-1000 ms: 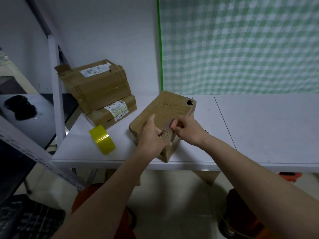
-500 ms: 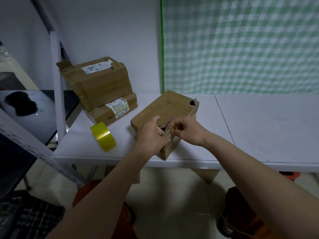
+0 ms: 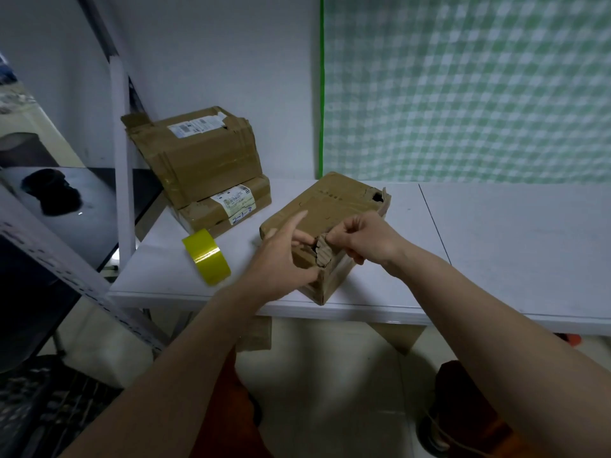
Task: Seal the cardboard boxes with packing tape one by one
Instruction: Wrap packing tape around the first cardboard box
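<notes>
— Since a moment ago, what has shifted?
— Both hands have slid a little toward 6 o'clock on the cardboard box (image 3: 325, 206), down to its torn near corner. The right hand (image 3: 360, 239) now pinches a ragged flap of cardboard (image 3: 322, 256) there between thumb and curled fingers.
— And the left hand (image 3: 281, 259)?
— Fingers mostly straight, forefinger lying across the box top, tip touching the tear — it grips nothing.
— Where does the box sit?
— On the white tabletop (image 3: 496, 242), tilted, one corner at the near edge. The yellow tape roll (image 3: 206, 256) stands at about 9 o'clock from it, untouched; two stacked boxes (image 3: 205, 166) rest at 10 o'clock, by the wall.
</notes>
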Demonstrator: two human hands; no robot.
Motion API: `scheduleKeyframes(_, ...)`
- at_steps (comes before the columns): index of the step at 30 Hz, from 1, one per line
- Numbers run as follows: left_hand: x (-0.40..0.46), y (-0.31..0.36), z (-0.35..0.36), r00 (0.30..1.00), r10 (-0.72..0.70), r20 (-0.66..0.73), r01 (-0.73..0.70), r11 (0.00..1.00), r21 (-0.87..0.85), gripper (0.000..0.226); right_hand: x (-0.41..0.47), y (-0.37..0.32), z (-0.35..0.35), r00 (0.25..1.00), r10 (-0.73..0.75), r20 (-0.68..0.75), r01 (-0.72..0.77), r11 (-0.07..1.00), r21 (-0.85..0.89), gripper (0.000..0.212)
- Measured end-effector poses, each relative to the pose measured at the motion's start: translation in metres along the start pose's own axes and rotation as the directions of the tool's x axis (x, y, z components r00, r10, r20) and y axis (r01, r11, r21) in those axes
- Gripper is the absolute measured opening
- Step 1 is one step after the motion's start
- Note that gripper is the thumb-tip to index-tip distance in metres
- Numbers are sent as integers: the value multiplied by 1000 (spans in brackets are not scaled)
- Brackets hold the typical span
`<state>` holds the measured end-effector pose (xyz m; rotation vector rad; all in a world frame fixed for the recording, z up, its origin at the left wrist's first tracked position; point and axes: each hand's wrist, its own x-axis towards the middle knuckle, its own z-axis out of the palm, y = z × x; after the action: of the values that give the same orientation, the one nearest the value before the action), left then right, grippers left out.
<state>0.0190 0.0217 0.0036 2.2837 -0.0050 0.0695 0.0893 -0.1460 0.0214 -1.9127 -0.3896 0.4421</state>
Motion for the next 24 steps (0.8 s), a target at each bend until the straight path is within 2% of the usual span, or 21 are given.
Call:
scheduleKeyframes(3, 5, -7, -10, 999, 8, 44, -6, 999, -35, 77, 4, -3, 1, 999, 38, 32, -37, 999, -26, 20)
scheduleKeyframes(7, 14, -9, -10, 997, 63, 48, -63, 998, 8, 51, 8, -5, 1, 989, 106, 101, -93, 988, -126, 20)
scheduleKeyframes(10, 18, -12, -8, 996, 56, 65, -52, 997, -53, 38, 8, -5, 2, 979, 141, 144, -116, 979, -170, 17)
scheduleKeyframes(15, 17, -15, -9, 995, 58, 86, -46, 990, -131, 32, 11, -10, 3, 955, 175, 239, -127, 971, -202, 19)
scheduleKeyframes(20, 16, -16, -7, 995, 69, 78, -61, 993, -99, 28, 15, -18, 5, 924, 229, 305, -122, 935, -332, 17)
scheduleKeyframes(24, 15, -17, -6, 995, 74, 69, -68, 994, -80, 29, 16, -19, 4, 908, 250, 336, -128, 930, -346, 16)
